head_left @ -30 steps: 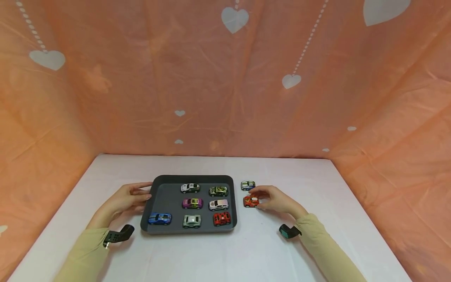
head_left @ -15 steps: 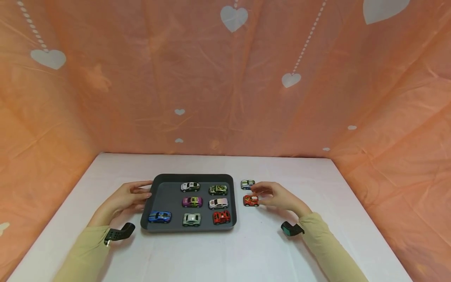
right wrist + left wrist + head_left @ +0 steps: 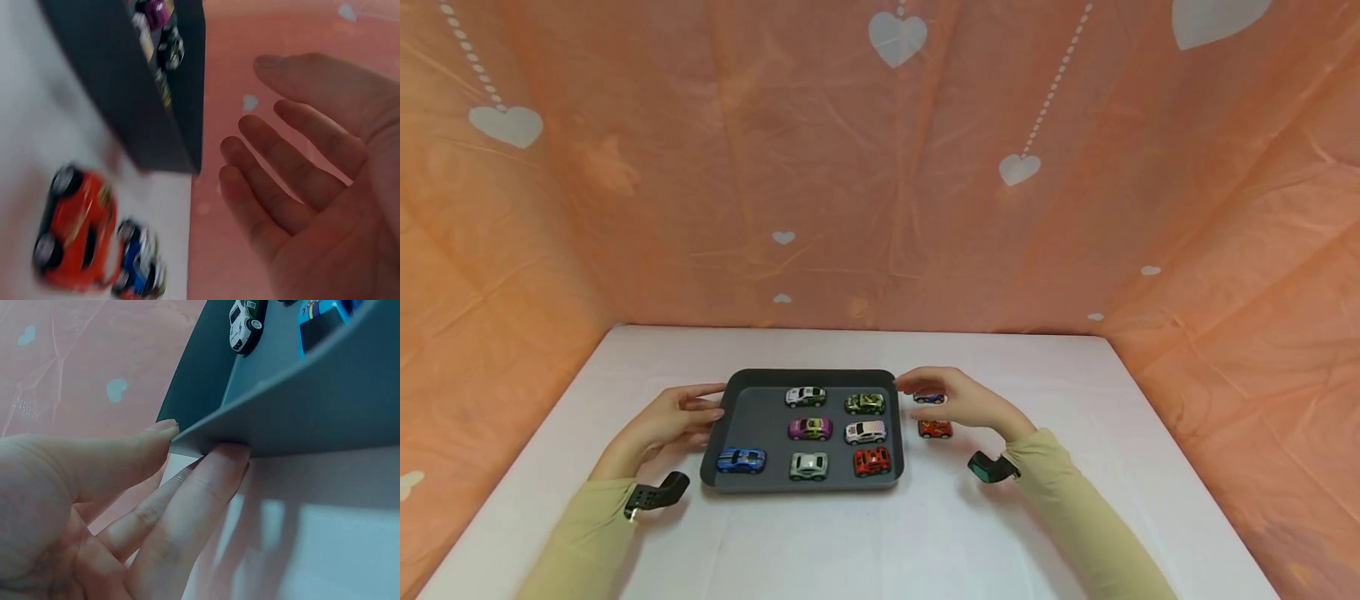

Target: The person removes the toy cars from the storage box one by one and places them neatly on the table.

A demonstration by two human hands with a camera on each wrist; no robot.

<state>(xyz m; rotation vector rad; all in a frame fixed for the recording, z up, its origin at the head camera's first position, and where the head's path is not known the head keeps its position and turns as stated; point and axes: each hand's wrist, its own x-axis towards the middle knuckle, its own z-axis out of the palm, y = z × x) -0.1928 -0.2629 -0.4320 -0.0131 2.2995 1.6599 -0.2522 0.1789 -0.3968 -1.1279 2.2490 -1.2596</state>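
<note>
A dark grey tray (image 3: 752, 485) holds several toy cars, among them a blue toy car (image 3: 741, 461), a purple toy car (image 3: 810, 429) and a red toy car (image 3: 872, 462). My left hand (image 3: 666, 425) touches the tray's left side; the left wrist view has its thumb and fingertips at the outer wall. Beyond the tray's right side, my right hand (image 3: 962, 402) hovers with relaxed, spread fingers and holds nothing. Under it, partly hidden, lies a blue-and-white toy car (image 3: 929, 398). Closer to me is an orange-red toy car (image 3: 935, 429), plain in the right wrist view.
A white table (image 3: 820, 542) carries everything. Orange cloth (image 3: 737, 183) with pale hearts hangs behind it and at both sides. A black wrist strap (image 3: 655, 494) is on the left wrist and another strap (image 3: 992, 468) on the right.
From beside the orange-red toy car, my right hand has moved left and away from me, toward the tray's far right corner. Both loose cars lie where they were. The left hand stays put.
</note>
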